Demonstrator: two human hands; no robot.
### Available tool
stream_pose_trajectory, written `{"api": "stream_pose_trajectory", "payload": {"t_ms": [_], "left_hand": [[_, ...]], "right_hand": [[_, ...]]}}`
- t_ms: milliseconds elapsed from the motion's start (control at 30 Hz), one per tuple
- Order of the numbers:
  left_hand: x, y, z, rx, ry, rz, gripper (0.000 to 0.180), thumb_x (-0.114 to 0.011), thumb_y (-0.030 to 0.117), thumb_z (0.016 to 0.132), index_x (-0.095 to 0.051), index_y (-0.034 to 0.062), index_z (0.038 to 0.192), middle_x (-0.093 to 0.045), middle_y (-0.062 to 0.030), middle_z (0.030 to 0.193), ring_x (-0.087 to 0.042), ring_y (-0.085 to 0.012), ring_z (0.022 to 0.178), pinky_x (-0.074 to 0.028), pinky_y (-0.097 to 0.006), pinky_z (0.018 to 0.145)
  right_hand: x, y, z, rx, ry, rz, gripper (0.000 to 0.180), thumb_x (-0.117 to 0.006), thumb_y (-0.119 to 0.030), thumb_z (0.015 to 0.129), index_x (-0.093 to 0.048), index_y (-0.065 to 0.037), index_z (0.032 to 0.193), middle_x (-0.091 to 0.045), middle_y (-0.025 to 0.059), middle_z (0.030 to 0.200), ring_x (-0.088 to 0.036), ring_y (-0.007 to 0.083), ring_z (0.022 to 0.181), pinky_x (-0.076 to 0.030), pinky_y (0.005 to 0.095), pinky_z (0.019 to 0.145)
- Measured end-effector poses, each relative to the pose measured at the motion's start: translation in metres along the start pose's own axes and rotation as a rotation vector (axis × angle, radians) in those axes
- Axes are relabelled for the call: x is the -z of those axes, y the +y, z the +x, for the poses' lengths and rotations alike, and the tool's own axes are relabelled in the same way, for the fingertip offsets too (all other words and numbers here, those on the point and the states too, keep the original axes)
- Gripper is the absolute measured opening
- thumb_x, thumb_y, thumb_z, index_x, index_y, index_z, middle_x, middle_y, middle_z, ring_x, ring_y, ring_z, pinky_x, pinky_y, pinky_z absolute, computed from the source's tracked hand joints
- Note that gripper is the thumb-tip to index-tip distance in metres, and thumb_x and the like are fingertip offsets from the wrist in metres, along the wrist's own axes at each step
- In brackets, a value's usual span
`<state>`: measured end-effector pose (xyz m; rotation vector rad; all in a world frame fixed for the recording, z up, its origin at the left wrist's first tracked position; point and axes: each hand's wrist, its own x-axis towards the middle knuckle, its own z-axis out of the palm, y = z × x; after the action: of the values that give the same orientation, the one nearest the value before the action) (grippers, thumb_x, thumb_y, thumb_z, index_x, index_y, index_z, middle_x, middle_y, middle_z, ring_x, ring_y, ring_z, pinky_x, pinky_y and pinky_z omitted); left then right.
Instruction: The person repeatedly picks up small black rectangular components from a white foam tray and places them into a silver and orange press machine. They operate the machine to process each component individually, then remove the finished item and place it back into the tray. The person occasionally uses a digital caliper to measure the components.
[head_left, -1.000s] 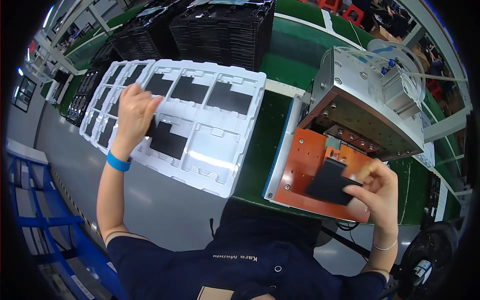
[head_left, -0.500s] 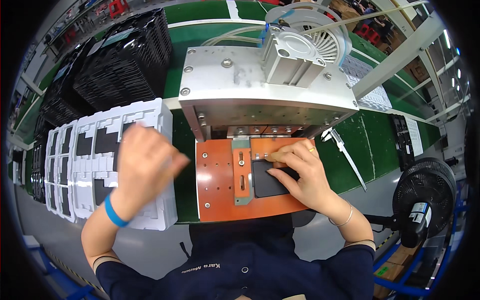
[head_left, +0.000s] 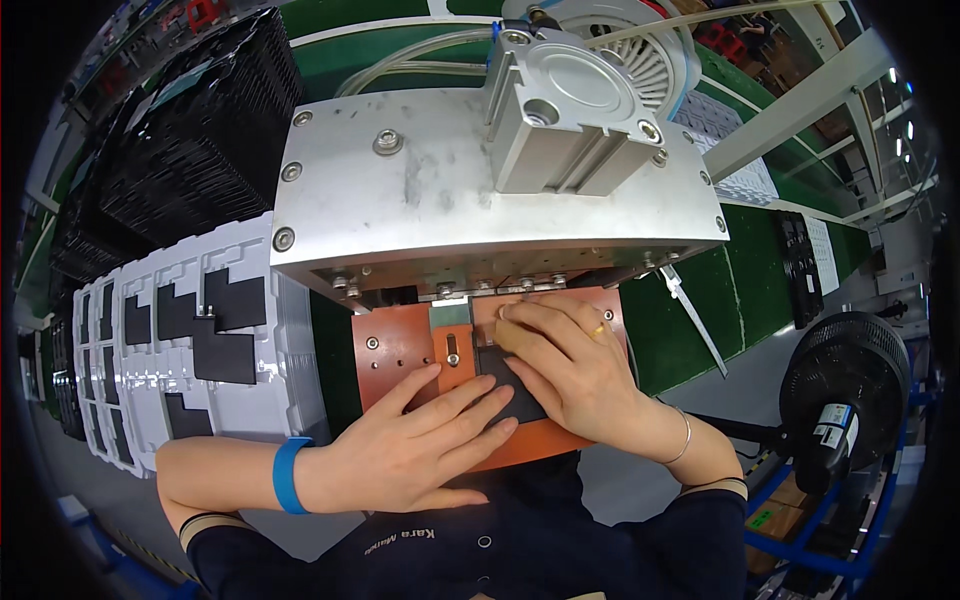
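A black flat piece (head_left: 526, 404) lies in the orange fixture plate (head_left: 390, 335), partly covered by my hands. My left hand (head_left: 415, 445) is open, its fingers spread and their tips lying over the near left part of the piece. Bent over the far part is my right hand (head_left: 565, 355), thumb on the black surface and fingers drawn together by the upper edge; whatever is between them is hidden. An orange slotted clamp block (head_left: 452, 350) with a screw sits just beyond my left fingertips.
A metal press housing (head_left: 440, 190) with a cylinder (head_left: 570, 120) overhangs the plate's far side. On the left, a white tray (head_left: 285, 370) holds several black pieces, with black tray stacks (head_left: 200, 150) behind. A caliper (head_left: 695, 320) and a fan (head_left: 845, 400) are at right.
My left hand has come from above the white tray to the fixture, and its fingers have spread over the black piece. My right hand has stayed there, shifting slightly left. The view has moved closer.
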<state>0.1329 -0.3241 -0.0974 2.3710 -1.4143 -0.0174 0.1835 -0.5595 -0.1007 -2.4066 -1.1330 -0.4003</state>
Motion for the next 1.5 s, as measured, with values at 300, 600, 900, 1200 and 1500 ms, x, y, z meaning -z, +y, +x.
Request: {"api": "stream_pose_trajectory", "payload": {"t_ms": [300, 600, 900, 1200, 1500], "left_hand": [[0.004, -0.001, 0.001, 0.013, 0.004, -0.011, 0.069, -0.060, 0.059, 0.088, -0.054, 0.0082, 0.135, -0.046, -0.0147, 0.146, -0.042, -0.0285, 0.137, -0.031, -0.050, 0.110], [0.008, -0.009, 0.000, 0.064, -0.009, -0.057, 0.078, -0.057, 0.069, 0.084, -0.057, 0.0109, 0.136, -0.048, -0.0130, 0.146, -0.043, -0.0334, 0.134, -0.026, -0.052, 0.111], [0.007, -0.030, 0.008, 0.103, 0.042, -0.059, 0.074, -0.056, 0.069, 0.084, -0.059, 0.0143, 0.133, -0.048, -0.0128, 0.145, -0.040, -0.0384, 0.135, -0.026, -0.055, 0.112], [0.009, -0.029, 0.009, 0.122, 0.038, -0.107, 0.067, -0.057, 0.064, 0.088, -0.058, 0.0139, 0.132, -0.047, -0.0104, 0.145, -0.041, -0.0356, 0.134, -0.033, -0.054, 0.108], [0.009, -0.029, 0.010, 0.124, 0.040, -0.083, 0.066, -0.061, 0.065, 0.084, -0.063, 0.0170, 0.129, -0.052, -0.0083, 0.141, -0.047, -0.0340, 0.125, -0.037, -0.047, 0.100]], "right_hand": [[0.008, -0.004, 0.001, -0.082, 0.046, 0.028, 0.033, -0.074, -0.009, 0.075, -0.069, -0.008, 0.108, -0.060, 0.0075, 0.116, -0.056, 0.0286, 0.106, -0.047, 0.0386, 0.088], [0.029, -0.006, -0.031, -0.164, -0.085, 0.156, 0.036, -0.080, -0.021, 0.073, -0.069, -0.006, 0.104, -0.063, 0.0093, 0.116, -0.058, 0.0275, 0.105, -0.049, 0.0373, 0.088], [0.021, 0.015, -0.008, -0.135, -0.043, 0.200, 0.034, -0.082, -0.020, 0.071, -0.071, -0.005, 0.099, -0.065, 0.0088, 0.112, -0.058, 0.0282, 0.103, -0.050, 0.0373, 0.088], [0.021, 0.015, -0.009, -0.129, -0.058, 0.184, 0.035, -0.082, -0.022, 0.070, -0.071, -0.005, 0.098, -0.065, 0.0085, 0.113, -0.059, 0.0257, 0.103, -0.050, 0.0344, 0.085], [0.023, 0.014, -0.010, -0.151, -0.088, 0.171, 0.033, -0.083, -0.024, 0.072, -0.070, -0.009, 0.099, -0.065, 0.0063, 0.105, -0.059, 0.0239, 0.093, -0.049, 0.0337, 0.081]]}}
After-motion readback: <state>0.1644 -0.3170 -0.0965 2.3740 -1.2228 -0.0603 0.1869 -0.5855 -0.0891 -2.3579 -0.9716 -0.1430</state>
